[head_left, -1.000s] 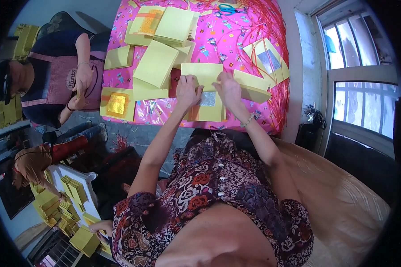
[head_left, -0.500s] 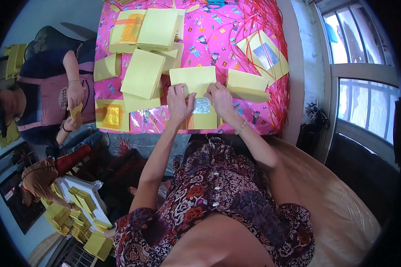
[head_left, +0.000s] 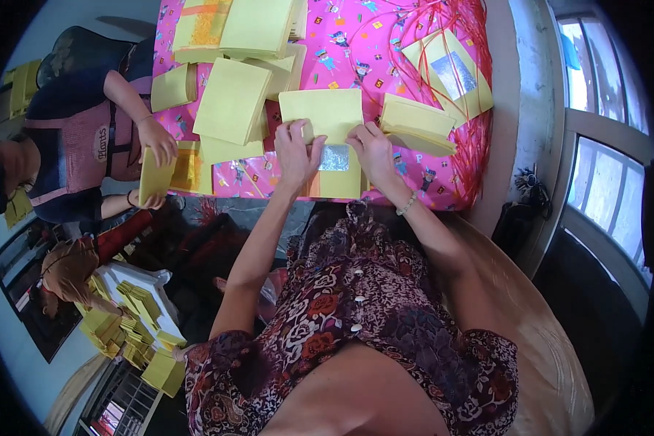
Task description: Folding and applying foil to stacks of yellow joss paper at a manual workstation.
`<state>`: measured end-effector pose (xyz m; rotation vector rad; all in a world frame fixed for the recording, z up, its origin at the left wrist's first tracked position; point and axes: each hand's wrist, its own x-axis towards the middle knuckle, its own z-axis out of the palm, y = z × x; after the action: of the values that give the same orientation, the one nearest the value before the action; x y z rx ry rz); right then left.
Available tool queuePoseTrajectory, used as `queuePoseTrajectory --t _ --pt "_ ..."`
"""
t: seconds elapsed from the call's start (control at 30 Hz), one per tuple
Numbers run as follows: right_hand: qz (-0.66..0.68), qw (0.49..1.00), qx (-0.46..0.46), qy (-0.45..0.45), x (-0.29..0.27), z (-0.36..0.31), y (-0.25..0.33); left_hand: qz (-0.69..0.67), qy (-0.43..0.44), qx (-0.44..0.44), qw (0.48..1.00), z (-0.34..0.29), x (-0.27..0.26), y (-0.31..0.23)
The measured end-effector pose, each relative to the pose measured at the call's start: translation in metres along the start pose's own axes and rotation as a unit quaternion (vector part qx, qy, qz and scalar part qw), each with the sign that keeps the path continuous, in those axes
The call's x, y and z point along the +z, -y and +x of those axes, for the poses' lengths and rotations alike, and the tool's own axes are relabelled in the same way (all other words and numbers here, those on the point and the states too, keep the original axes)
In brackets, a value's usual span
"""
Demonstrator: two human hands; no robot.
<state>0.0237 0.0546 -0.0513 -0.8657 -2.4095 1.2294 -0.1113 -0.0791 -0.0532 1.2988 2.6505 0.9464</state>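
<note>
At the near edge of the tabletop (head_left: 345,33), yellow paper (head_left: 321,105) is pinched by left hand (head_left: 298,155) and right hand (head_left: 374,154), slightly apart, pretty much equally close; its long axis is pointed near-to-far.

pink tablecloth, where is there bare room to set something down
The widest bare patch lies beyond the held yellow sheet, between the left paper stacks and red strings. A smaller one lies between the right hand, the right paper stack and the near edge. Stacks crowd the left side; strings crowd the right edge.
</note>
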Motion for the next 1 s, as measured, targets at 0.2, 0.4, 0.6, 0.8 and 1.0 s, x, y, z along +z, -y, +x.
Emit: queuePoseTrajectory --t 0.2,0.4,0.6,0.8,1.0 --pt "-0.026 0.999 -0.027 -0.03 0.003 0.001 0.001 0.0 -0.004 0.007 1.0 0.001 0.003 0.004" --pt "-0.086 0.996 -0.033 0.01 0.007 0.012 0.024 0.0 -0.001 0.0 1.0 0.003 0.011 0.014" --pt "-0.103 0.993 -0.03 0.049 0.021 0.025 0.008 -0.009 0.005 -0.01 1.0 0.005 0.015 0.011" --pt "-0.122 0.989 -0.037 0.08 0.018 0.03 -0.002 -0.043 0.005 0.018 0.999 0.007 0.009 0.022" --pt "-0.119 0.987 -0.057 0.091 0.018 0.032 -0.005 -0.171 0.039 -0.064 0.982 0.001 0.007 0.049"
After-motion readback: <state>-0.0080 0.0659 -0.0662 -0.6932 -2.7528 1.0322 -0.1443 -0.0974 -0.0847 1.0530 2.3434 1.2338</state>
